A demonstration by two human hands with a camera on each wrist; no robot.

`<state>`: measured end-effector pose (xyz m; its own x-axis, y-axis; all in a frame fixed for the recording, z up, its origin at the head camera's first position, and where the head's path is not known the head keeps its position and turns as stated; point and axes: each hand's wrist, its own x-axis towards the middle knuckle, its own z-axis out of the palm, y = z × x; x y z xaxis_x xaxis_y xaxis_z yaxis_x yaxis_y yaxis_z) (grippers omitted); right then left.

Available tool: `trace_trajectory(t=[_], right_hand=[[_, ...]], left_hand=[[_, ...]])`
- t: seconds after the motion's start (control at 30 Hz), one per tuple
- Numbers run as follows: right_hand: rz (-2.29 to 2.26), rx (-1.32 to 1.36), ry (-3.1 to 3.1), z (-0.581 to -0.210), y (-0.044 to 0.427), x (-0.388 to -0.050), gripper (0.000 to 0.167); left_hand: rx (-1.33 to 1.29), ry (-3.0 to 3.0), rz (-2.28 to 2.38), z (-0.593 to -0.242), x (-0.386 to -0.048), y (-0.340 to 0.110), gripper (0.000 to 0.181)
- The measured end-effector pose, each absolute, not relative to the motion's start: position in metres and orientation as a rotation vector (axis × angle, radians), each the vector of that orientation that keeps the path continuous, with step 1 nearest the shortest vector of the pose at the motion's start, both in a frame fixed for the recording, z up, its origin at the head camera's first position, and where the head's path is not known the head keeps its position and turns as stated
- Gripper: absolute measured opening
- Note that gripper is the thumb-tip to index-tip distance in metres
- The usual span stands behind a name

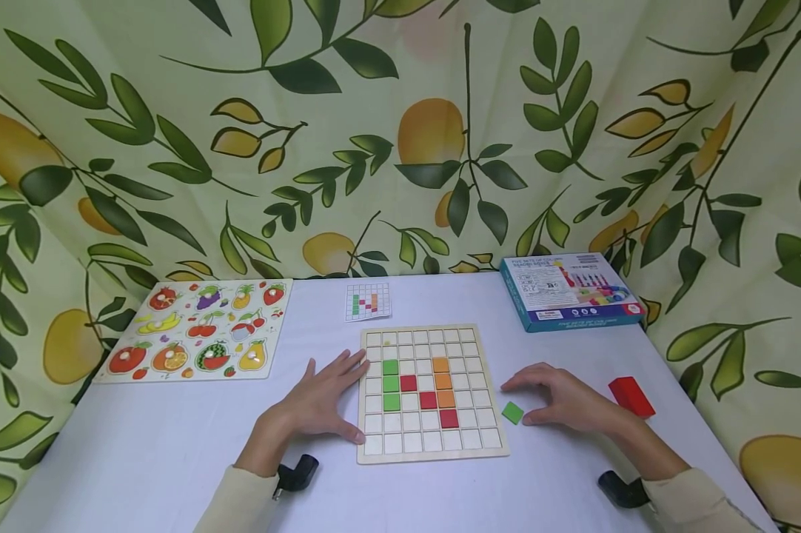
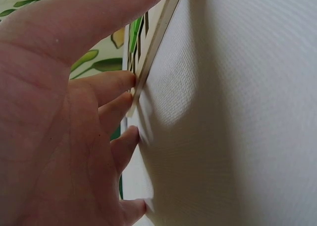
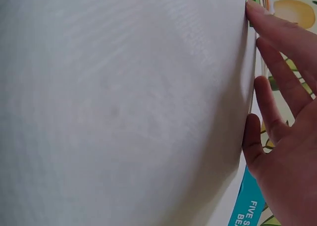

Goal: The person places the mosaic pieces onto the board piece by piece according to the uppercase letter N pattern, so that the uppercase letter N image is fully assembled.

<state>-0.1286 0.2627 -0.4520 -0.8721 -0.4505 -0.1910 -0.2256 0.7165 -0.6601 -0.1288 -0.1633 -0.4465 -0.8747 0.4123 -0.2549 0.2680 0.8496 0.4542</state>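
Observation:
A wooden grid board (image 1: 410, 444) lies flat on the table. On it sit three green squares (image 1: 390, 383) in a column, three orange squares (image 1: 443, 381) in another, and three red squares (image 1: 428, 400) stepping diagonally. My left hand (image 1: 320, 400) is spread along the board's left side, thumb and some fingertips touching its edge (image 2: 153, 50). A loose green square tile (image 1: 512, 413) rests on the cloth just right of the board. Beside it is my right hand (image 1: 567, 400), fingers apart and thumb tip next to the tile; the right wrist view shows nothing gripped.
A small printed pattern card (image 1: 368, 302) lies behind the board. To the left is a fruit puzzle board (image 1: 203, 334). A blue game box (image 1: 574, 292) stands at the back right, and a red block (image 1: 631, 397) lies near the right edge. A patterned curtain (image 1: 374, 148) hangs behind.

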Motion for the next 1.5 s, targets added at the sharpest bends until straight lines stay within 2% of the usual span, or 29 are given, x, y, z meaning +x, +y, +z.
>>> trace_trajectory(t=[0.57,0.93,1.5], right_hand=[[-0.967,-0.572,2.539,-0.4519,0.2616,-0.1306,0.026],[-0.970,-0.602,2.507,-0.4545,0.2617,-0.1312,0.029],[-0.989,-0.622,2.507,-0.4485,0.2646,-0.1327,0.018]], left_hand=[[0.513,2.679,0.579,-0.4458,-0.1288,-0.1634,0.117],[0.517,2.673,0.588,-0.4437,-0.1276,-0.1638,0.117],[0.519,2.685,0.585,-0.4472,-0.1281,-0.1646,0.116]])
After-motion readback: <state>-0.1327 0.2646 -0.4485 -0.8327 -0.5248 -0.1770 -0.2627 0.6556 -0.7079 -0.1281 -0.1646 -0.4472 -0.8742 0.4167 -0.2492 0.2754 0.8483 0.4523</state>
